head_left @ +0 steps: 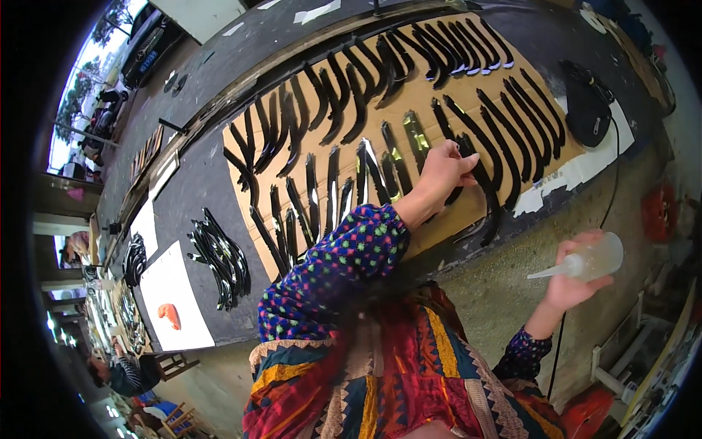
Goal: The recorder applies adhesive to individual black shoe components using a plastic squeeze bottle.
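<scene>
Rows of curved black strips (501,143) lie on a flattened brown cardboard sheet (292,117) on the dark table. My left hand (444,174), in a patterned sleeve, reaches over the near row. Its thumb and fingers are closed on the upper part of one black strip (488,208), whose lower end hangs past the cardboard's near edge. In my right hand (572,287), off the table at the right, is a translucent squeeze bottle (604,256). The bottle lies tilted, its thin nozzle pointing left. Some strips show yellow or whitish patches.
A bundle of black strips (219,260) lies left of the cardboard, beside white paper (183,293) bearing an orange-red object (169,316). A black pouch-like item (587,110) with a cord sits at the right end. Another person (131,369) sits far left.
</scene>
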### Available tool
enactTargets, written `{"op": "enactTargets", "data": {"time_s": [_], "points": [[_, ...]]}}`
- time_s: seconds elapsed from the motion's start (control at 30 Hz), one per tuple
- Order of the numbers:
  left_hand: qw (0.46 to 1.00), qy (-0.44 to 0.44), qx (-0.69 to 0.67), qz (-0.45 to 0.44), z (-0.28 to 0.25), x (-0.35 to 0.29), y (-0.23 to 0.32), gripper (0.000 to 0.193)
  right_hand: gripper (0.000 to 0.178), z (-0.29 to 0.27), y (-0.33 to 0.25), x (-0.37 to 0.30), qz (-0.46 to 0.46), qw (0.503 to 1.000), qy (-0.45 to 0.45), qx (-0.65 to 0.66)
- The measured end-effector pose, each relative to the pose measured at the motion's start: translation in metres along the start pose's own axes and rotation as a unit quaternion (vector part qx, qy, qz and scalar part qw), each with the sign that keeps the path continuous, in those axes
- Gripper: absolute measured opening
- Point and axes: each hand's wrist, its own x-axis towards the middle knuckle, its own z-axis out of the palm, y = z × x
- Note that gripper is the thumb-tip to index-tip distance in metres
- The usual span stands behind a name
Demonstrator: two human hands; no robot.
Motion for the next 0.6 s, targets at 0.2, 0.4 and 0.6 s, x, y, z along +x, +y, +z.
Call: {"op": "enactTargets", "data": {"time_s": [0.2,0.4,0.6], "points": [[0.999,-0.001,-0.037,0.011,0.014,0.009,-0.003,0.019,0.071,-0.016,-0.005,0.003,0.015,1.0,0.007,-0.006],[0.989,-0.08,-0.115,-0.054,0.069,0.043,0.019,0.013,0.07,-0.02,-0.015,0.007,-0.003,1.0,0.002,0.008],[0.985,-0.079,-0.155,0.0,0.14,0.152,0.043,0.011,0.067,-0.032,-0.034,-0.012,-0.068,0.997,0.018,-0.028]]}}
